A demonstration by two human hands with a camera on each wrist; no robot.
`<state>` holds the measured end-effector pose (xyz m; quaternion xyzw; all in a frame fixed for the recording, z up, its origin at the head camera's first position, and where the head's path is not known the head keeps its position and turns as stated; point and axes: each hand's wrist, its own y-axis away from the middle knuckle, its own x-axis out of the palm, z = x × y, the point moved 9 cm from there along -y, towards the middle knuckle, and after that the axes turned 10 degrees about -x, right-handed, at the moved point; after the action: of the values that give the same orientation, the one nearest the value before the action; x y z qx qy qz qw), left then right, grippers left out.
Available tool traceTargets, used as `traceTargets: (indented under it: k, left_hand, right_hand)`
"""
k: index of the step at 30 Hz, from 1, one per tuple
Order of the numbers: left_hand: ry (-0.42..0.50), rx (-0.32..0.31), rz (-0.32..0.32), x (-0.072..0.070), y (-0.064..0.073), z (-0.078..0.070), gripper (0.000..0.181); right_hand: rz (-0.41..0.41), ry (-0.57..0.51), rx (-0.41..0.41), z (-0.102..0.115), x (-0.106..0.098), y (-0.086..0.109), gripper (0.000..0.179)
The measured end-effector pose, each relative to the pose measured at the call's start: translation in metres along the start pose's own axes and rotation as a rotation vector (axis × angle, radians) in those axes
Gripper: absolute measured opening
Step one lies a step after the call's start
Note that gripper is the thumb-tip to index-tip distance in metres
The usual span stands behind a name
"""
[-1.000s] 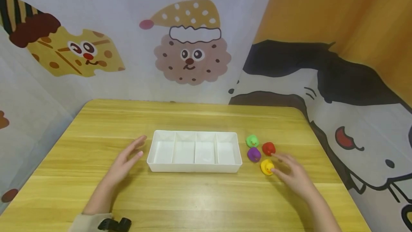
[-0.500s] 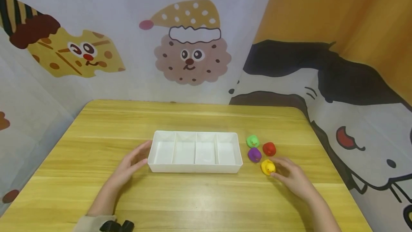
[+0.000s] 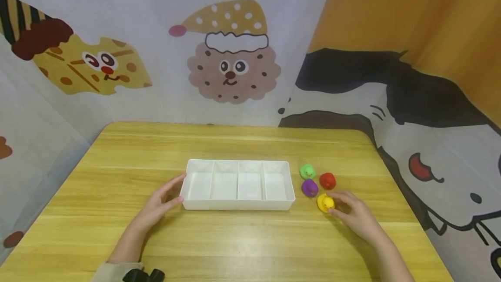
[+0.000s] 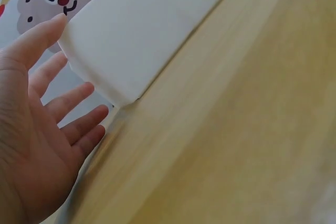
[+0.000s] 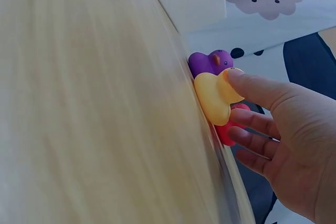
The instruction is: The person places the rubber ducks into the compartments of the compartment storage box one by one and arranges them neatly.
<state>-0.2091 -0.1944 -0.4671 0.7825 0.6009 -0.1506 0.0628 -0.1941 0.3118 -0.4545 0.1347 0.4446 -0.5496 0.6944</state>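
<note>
A white tray (image 3: 238, 205) with several compartments in a row stands mid-table, and all its compartments are bare. My left hand (image 3: 158, 203) is at its left end, thumb by the near corner and loosely spread fingers along the end wall. In the left wrist view the tray's side (image 4: 136, 35) rises beside those fingers. Right of the tray, my right hand (image 3: 356, 214) pinches a yellow rubber duck (image 3: 325, 203) between thumb and fingers, low at the tabletop. Its thumb (image 5: 257, 87) lies against the duck's head in the right wrist view.
Green (image 3: 307, 171), purple (image 3: 309, 188) and red (image 3: 327, 181) rubber ducks sit close together between the tray and the right hand. The wooden table (image 3: 242, 243) backs onto a cartoon-print curtain (image 3: 235, 112).
My left hand has moved right, up to the tray's left end. The right thumb and fingers have closed in around the yellow rubber duck. Tray and ducks stay in place.
</note>
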Motion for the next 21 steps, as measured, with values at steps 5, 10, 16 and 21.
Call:
traceTargets:
  k: [5, 10, 16, 21]
  left_hand:
    - [-0.011, -0.024, -0.008, -0.0007, -0.0005, 0.0045, 0.057]
    - [-0.007, -0.033, -0.001, -0.0003, -0.0002, 0.0068, 0.058]
    - [0.005, -0.046, 0.005, -0.0002, 0.0006, 0.0077, 0.058]
    - [0.01, -0.05, 0.003, -0.0003, -0.0002, 0.007, 0.057]
  right_hand:
    - [-0.004, 0.001, 0.0, 0.0015, 0.0011, -0.0009, 0.04]
    - [-0.006, -0.018, 0.006, 0.0021, 0.0016, -0.0015, 0.037]
    - [-0.01, 0.002, -0.005, 0.0057, 0.001, -0.0025, 0.036]
    - [-0.004, 0.051, 0.003, 0.009, 0.0006, -0.0028, 0.035]
